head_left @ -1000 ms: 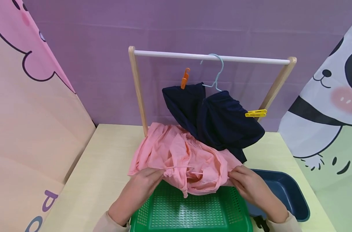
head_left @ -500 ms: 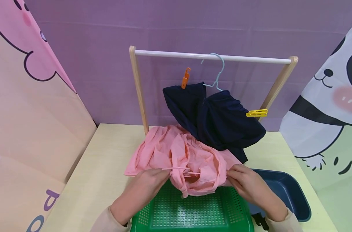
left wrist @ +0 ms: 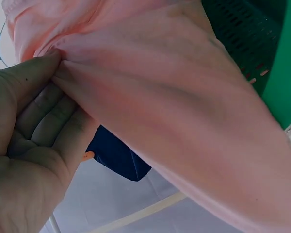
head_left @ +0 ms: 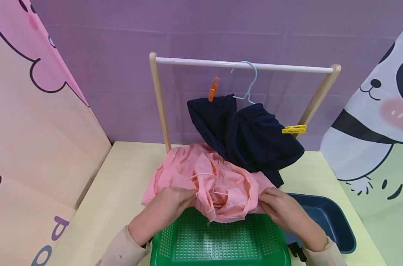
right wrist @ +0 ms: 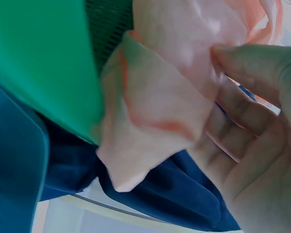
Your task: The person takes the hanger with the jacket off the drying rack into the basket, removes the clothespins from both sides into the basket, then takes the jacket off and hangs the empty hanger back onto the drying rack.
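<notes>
We reach both forearms forward, sleeves at the wrists; our left hand point(head_left: 169, 207) pinches with thumb against curled fingers, and our right hand point(head_left: 281, 208) does likewise, knuckles up, the two apart

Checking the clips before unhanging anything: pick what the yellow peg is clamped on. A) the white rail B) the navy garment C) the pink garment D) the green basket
B: the yellow peg sits on the right edge of the navy garment hanging from the hanger.

Both hands point(head_left: 221, 208) grip pink garment point(head_left: 208, 181) over green basket point(head_left: 218, 244).
</notes>
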A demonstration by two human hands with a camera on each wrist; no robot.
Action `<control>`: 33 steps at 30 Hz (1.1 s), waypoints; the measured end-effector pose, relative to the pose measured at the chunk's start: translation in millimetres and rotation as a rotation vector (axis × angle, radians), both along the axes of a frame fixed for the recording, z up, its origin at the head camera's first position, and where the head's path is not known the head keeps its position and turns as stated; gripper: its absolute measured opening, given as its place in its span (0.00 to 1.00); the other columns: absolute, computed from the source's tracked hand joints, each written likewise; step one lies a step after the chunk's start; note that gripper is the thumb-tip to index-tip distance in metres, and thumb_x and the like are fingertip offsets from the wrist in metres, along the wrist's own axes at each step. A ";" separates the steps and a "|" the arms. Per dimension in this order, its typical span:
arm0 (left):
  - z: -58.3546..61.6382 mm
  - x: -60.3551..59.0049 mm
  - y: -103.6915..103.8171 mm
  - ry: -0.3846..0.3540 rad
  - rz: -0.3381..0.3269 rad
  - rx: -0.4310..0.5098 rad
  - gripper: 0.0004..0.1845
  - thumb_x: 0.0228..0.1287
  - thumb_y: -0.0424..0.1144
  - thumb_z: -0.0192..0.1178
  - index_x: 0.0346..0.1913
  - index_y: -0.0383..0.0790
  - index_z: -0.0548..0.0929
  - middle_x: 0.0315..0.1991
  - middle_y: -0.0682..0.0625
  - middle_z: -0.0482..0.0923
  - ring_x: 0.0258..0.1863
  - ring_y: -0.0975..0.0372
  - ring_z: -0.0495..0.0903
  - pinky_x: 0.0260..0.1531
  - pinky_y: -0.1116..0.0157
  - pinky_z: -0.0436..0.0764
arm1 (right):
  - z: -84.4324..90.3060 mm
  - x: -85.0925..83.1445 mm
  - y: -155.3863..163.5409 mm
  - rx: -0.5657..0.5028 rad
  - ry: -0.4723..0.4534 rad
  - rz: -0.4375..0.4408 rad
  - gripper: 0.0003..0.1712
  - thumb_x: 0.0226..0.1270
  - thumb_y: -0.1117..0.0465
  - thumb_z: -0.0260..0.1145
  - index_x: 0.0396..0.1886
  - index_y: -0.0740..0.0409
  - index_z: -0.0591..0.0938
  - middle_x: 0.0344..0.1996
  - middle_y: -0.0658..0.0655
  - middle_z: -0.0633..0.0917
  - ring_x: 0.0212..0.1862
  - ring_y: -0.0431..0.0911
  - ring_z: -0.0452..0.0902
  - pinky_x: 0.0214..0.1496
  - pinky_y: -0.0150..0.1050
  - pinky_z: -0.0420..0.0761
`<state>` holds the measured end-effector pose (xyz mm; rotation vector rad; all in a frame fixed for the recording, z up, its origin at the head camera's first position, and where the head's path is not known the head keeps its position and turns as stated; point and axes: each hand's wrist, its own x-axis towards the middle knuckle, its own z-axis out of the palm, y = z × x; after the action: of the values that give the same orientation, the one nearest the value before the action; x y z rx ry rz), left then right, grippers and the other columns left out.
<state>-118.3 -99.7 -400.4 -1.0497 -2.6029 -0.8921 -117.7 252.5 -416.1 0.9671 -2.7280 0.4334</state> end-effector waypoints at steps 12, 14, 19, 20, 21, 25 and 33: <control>8.7 -14.7 -3.3 -0.079 -0.024 -0.010 0.06 0.67 0.32 0.65 0.32 0.43 0.86 0.18 0.61 0.72 0.20 0.74 0.69 0.25 0.73 0.76 | 30.3 -3.9 -20.3 -0.221 0.166 0.091 0.19 0.51 0.66 0.79 0.45 0.57 0.87 0.40 0.48 0.84 0.41 0.42 0.75 0.40 0.40 0.85; 8.3 -16.6 -2.6 -0.080 -0.022 -0.009 0.05 0.67 0.32 0.66 0.32 0.43 0.87 0.18 0.62 0.71 0.19 0.74 0.68 0.24 0.73 0.75 | 31.1 -7.0 -30.8 -0.191 0.190 0.117 0.19 0.51 0.63 0.80 0.45 0.56 0.88 0.40 0.49 0.85 0.42 0.43 0.75 0.41 0.40 0.84; 8.8 -19.2 -2.3 -0.080 -0.020 -0.002 0.04 0.67 0.32 0.66 0.34 0.43 0.88 0.20 0.61 0.74 0.19 0.73 0.68 0.23 0.73 0.75 | 29.1 -14.9 -47.0 -0.108 0.228 0.146 0.17 0.50 0.60 0.82 0.41 0.54 0.89 0.37 0.49 0.86 0.40 0.45 0.76 0.42 0.39 0.82; 9.0 -19.6 -2.7 -0.079 -0.018 0.003 0.03 0.67 0.32 0.66 0.35 0.43 0.88 0.21 0.60 0.76 0.20 0.73 0.69 0.24 0.73 0.75 | 28.5 -16.0 -48.3 -0.100 0.235 0.152 0.16 0.49 0.61 0.82 0.39 0.54 0.90 0.36 0.49 0.86 0.39 0.45 0.76 0.42 0.39 0.81; 9.2 -19.8 -3.4 -0.074 -0.015 0.005 0.03 0.66 0.33 0.66 0.35 0.43 0.88 0.23 0.59 0.78 0.20 0.73 0.70 0.24 0.73 0.76 | 28.2 -17.0 -49.0 -0.094 0.244 0.159 0.16 0.48 0.61 0.83 0.38 0.54 0.90 0.35 0.49 0.86 0.38 0.45 0.76 0.41 0.39 0.80; 10.0 -20.1 -6.7 -0.058 0.001 0.010 0.04 0.66 0.33 0.67 0.40 0.42 0.91 0.32 0.54 0.86 0.24 0.74 0.75 0.29 0.72 0.79 | 27.9 -19.1 -47.3 -0.084 0.262 0.173 0.15 0.45 0.64 0.83 0.36 0.54 0.90 0.34 0.49 0.85 0.37 0.45 0.75 0.40 0.39 0.79; 11.3 -20.5 -11.5 -0.042 0.018 0.030 0.09 0.65 0.33 0.68 0.46 0.41 0.91 0.41 0.51 0.87 0.29 0.72 0.79 0.33 0.70 0.81 | 25.4 -14.6 -27.4 -0.074 0.232 0.116 0.18 0.43 0.65 0.84 0.38 0.53 0.90 0.34 0.49 0.86 0.37 0.44 0.75 0.38 0.39 0.81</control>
<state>-138.8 -111.2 -389.2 -1.0085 -2.6205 -0.9558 -132.2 225.1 -390.7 1.0866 -2.4412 0.4110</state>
